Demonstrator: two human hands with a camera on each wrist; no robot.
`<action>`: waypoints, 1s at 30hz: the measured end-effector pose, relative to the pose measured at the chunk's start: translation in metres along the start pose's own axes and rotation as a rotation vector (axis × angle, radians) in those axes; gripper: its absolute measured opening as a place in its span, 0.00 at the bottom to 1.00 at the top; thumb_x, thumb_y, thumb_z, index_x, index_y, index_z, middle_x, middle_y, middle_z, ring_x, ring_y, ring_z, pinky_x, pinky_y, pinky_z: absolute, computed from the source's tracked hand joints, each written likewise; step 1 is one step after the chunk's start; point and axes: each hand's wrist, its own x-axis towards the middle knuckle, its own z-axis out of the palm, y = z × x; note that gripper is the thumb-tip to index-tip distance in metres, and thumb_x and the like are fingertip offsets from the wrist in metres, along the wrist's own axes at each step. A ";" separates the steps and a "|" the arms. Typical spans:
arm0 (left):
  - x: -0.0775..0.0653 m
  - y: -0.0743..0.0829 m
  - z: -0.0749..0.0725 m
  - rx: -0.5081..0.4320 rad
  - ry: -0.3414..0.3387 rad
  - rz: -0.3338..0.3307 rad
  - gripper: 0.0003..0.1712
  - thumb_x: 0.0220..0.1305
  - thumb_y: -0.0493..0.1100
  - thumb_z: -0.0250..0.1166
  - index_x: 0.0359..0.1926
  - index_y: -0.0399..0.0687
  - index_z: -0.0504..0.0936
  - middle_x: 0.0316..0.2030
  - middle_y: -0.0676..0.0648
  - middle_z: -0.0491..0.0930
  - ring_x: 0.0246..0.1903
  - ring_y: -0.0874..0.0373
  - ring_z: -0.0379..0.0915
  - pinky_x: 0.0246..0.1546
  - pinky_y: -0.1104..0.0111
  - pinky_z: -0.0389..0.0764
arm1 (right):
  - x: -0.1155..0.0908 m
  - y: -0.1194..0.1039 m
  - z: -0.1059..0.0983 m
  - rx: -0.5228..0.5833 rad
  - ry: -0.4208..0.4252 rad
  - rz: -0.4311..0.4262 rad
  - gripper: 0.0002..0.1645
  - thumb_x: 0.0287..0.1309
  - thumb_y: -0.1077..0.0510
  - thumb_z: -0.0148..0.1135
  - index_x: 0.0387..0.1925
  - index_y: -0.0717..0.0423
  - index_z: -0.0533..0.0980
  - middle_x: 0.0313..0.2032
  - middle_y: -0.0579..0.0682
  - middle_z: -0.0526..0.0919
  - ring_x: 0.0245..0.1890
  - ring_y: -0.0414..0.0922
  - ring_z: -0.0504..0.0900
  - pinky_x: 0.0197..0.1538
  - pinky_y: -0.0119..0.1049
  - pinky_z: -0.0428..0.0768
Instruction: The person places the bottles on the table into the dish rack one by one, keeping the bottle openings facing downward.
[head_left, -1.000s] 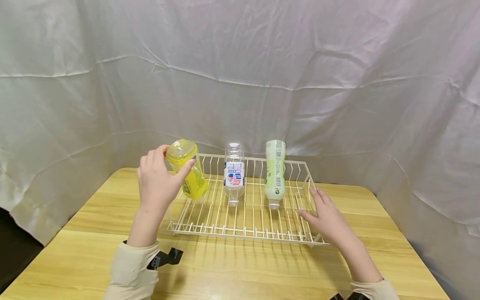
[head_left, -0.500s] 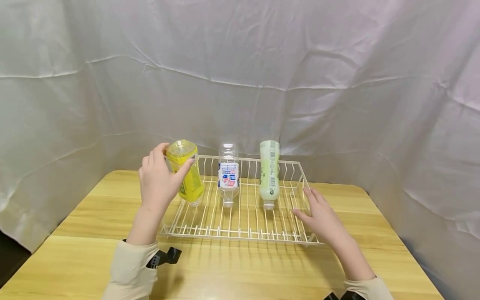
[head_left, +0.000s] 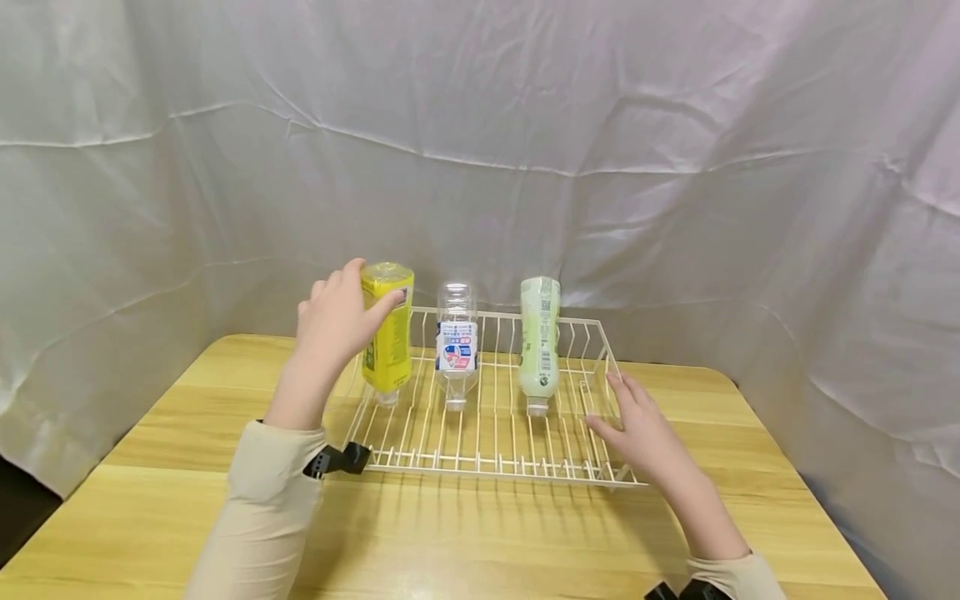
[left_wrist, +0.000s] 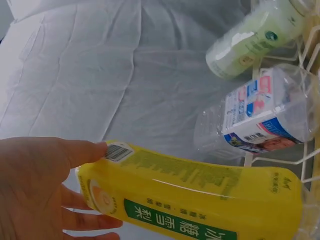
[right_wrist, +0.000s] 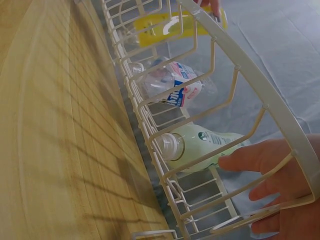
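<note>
In the head view, my left hand holds a yellow-labelled plastic bottle by its base end, thumb on one side and fingers on the other. The bottle is neck-down, almost upright, at the left end of a white wire dish rack. In the left wrist view, thumb and fingers lie about the yellow bottle. A clear bottle and a pale green bottle lean neck-down in the rack, to its right. My right hand rests with extended fingers at the rack's right end; wires partly cover it in the right wrist view.
The rack stands on a wooden table. Grey cloth hangs behind and along both sides of the table. Wire dividers run across the rack, with the bottles between them.
The left hand and yellow bottle have moved right, and the bottle has gone from tilted to nearly upright. The right hand has stayed at the rack's end. The head view has shifted slightly.
</note>
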 end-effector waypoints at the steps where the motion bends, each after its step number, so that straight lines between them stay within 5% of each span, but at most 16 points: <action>1: 0.003 0.001 0.000 0.008 -0.013 -0.006 0.49 0.63 0.72 0.52 0.74 0.48 0.54 0.67 0.38 0.66 0.62 0.35 0.61 0.57 0.37 0.63 | 0.000 0.000 0.000 0.001 0.001 0.000 0.51 0.64 0.38 0.56 0.74 0.64 0.50 0.72 0.72 0.50 0.69 0.72 0.54 0.66 0.69 0.57; 10: 0.034 0.002 0.011 0.006 -0.078 -0.054 0.50 0.64 0.73 0.49 0.75 0.46 0.51 0.69 0.35 0.62 0.66 0.33 0.57 0.62 0.34 0.59 | 0.001 -0.002 0.001 0.012 -0.002 -0.004 0.49 0.64 0.41 0.58 0.74 0.64 0.50 0.72 0.73 0.50 0.69 0.73 0.54 0.66 0.69 0.57; 19: 0.057 -0.009 0.037 -0.076 0.008 -0.072 0.48 0.65 0.68 0.52 0.72 0.39 0.56 0.66 0.33 0.59 0.64 0.37 0.57 0.60 0.41 0.65 | 0.000 -0.003 0.003 0.018 0.002 -0.007 0.49 0.63 0.41 0.59 0.73 0.64 0.51 0.72 0.73 0.51 0.69 0.72 0.54 0.67 0.68 0.57; 30: 0.074 -0.017 0.062 -0.176 0.006 -0.070 0.46 0.67 0.67 0.50 0.73 0.41 0.55 0.66 0.34 0.60 0.64 0.38 0.58 0.62 0.41 0.64 | -0.002 -0.001 0.002 0.023 0.026 -0.012 0.48 0.63 0.45 0.60 0.73 0.66 0.52 0.71 0.74 0.52 0.69 0.72 0.55 0.67 0.68 0.58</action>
